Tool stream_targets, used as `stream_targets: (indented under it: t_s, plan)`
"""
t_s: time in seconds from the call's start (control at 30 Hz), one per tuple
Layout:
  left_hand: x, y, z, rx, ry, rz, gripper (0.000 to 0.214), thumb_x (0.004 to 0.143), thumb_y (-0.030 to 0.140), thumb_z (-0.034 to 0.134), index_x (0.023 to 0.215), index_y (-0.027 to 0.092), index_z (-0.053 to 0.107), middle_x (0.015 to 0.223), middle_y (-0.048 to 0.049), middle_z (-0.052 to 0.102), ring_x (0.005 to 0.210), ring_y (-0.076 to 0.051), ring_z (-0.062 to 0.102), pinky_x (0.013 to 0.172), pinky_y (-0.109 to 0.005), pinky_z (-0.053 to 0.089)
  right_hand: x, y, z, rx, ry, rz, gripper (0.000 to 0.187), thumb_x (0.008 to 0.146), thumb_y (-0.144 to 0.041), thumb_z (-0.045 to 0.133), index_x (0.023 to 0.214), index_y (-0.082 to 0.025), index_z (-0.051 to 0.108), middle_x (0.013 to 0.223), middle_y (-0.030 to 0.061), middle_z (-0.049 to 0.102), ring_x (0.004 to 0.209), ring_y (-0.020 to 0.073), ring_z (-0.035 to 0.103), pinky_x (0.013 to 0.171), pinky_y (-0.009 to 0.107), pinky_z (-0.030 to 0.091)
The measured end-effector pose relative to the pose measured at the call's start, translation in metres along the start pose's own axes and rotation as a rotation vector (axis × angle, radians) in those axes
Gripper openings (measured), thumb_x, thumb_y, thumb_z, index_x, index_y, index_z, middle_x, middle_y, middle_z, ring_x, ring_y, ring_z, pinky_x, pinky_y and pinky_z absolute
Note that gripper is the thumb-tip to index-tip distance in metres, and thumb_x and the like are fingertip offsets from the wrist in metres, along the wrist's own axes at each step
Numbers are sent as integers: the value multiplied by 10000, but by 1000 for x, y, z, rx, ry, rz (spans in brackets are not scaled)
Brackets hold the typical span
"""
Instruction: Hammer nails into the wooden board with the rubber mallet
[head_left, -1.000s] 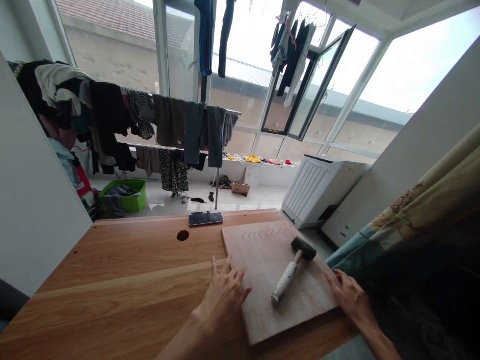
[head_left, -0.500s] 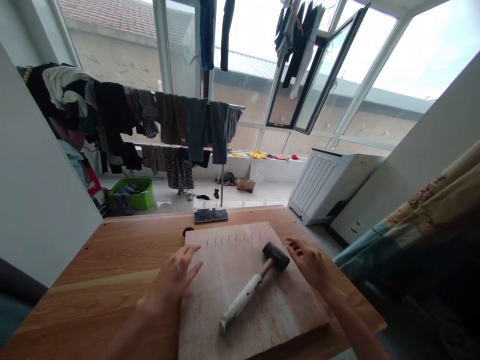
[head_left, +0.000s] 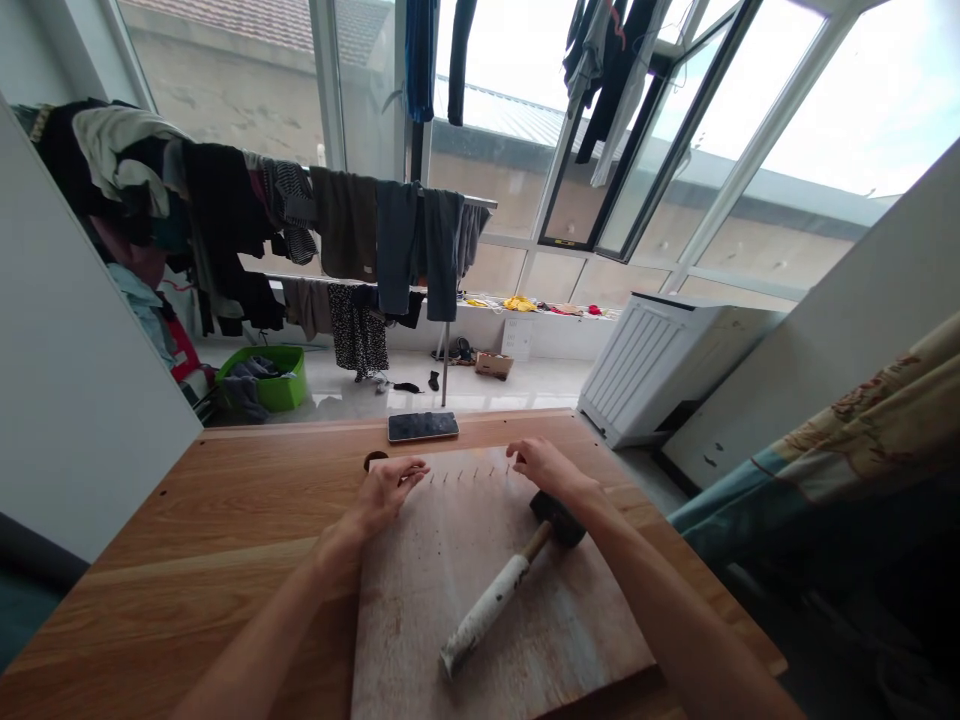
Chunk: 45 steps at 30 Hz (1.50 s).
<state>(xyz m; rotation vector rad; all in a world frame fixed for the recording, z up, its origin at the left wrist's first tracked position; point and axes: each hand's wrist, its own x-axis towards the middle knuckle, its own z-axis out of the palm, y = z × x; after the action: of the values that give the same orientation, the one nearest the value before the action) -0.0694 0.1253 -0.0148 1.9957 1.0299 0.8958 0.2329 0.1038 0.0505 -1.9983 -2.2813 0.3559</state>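
Note:
A wooden board (head_left: 480,590) lies on the wooden table (head_left: 225,520), with a row of several small nails (head_left: 469,474) standing along its far edge. A black-headed mallet with a white, worn handle (head_left: 499,592) rests diagonally on the board. My left hand (head_left: 386,490) reaches to the left end of the nail row, fingers loosely curled and apart, holding nothing. My right hand (head_left: 544,464) is at the right end of the row, fingers bent toward the nails, nothing visibly held.
A phone (head_left: 422,427) lies face up at the table's far edge, with a round hole (head_left: 375,458) in the tabletop near it. Beyond stand a clothes rack (head_left: 337,240), a green basket (head_left: 266,378) and a white appliance (head_left: 667,360). A patterned curtain (head_left: 847,440) hangs at right.
The board has slid left toward the table's middle. Both hands have moved from the board's near sides up to the nail row at its far edge.

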Motion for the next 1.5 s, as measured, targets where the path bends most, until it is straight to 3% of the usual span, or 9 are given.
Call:
stream_targets:
  t_s: [0.17, 0.37, 0.57, 0.93, 1.03, 1.23, 1.33, 1.43, 1.5]
  plan:
    - [9, 7, 11, 81, -80, -25, 324, 886, 394, 545, 1060, 185, 721, 1077, -92, 771, 1038, -255, 714, 939, -336, 539, 1, -15, -2, -16, -50, -16, 154, 851, -130, 638, 860, -167, 787, 844, 73, 766, 841, 179, 686, 781, 229, 446]
    - [13, 10, 20, -48, -55, -28, 364, 882, 415, 537, 1088, 168, 707, 1085, -87, 769, 1046, -247, 713, 927, -335, 554, 4, -29, -1, -8, -33, -34, 126, 876, -223, 664, 902, -207, 786, 866, 61, 764, 821, 172, 680, 719, 224, 431]
    - [18, 16, 31, 128, -73, -39, 297, 898, 352, 545, 1062, 197, 737, 1062, -83, 775, 1001, -242, 721, 916, -311, 537, 3, -37, 0, -5, -34, -29, 130, 867, -187, 664, 833, -197, 789, 745, 52, 745, 688, 145, 653, 630, 209, 401]
    - [33, 28, 56, 64, -19, -50, 267, 881, 345, 598, 1055, 202, 743, 1038, -74, 780, 991, -237, 720, 918, -315, 538, -3, -69, -4, 63, -11, -99, 216, 873, -123, 600, 814, -166, 803, 743, 72, 763, 669, 150, 656, 632, 209, 420]
    - [29, 38, 48, 8, -6, -17, 326, 910, 378, 551, 1113, 184, 718, 1085, -94, 768, 957, -238, 729, 902, -322, 546, -16, -71, -11, 87, 18, -120, 239, 886, -127, 580, 942, -192, 803, 848, 63, 784, 749, 161, 685, 690, 208, 447]
    - [-8, 50, 0, 41, -180, -68, 537, 957, 391, 445, 1477, 268, 401, 1321, -83, 662, 388, -93, 577, 607, -289, 568, -57, -62, -15, 394, 134, -268, 293, 917, -231, 594, 1186, -233, 712, 1049, 44, 765, 875, 162, 716, 784, 232, 538]
    - [-41, 45, -28, 263, -102, -18, 555, 931, 368, 502, 1469, 254, 421, 1316, -83, 665, 563, -136, 674, 782, -326, 576, -94, -31, -6, 441, 333, -226, 276, 951, -353, 536, 1106, -234, 731, 1066, 62, 749, 884, 195, 711, 816, 293, 563]
    - [-85, 42, -46, 437, 6, 54, 391, 943, 340, 469, 1298, 238, 598, 1214, -74, 702, 951, -218, 707, 925, -359, 551, -137, 17, 21, 381, 507, 55, 356, 937, -472, 504, 1089, -236, 724, 1114, 87, 738, 878, 232, 717, 860, 352, 571]
    - [-116, 44, -49, 505, 34, 67, 328, 943, 323, 467, 1208, 261, 651, 1150, -63, 717, 1058, -242, 675, 957, -387, 550, -163, 45, 50, 337, 567, 223, 457, 894, -542, 485, 1114, -213, 712, 1149, 117, 729, 1035, 294, 695, 967, 425, 546]
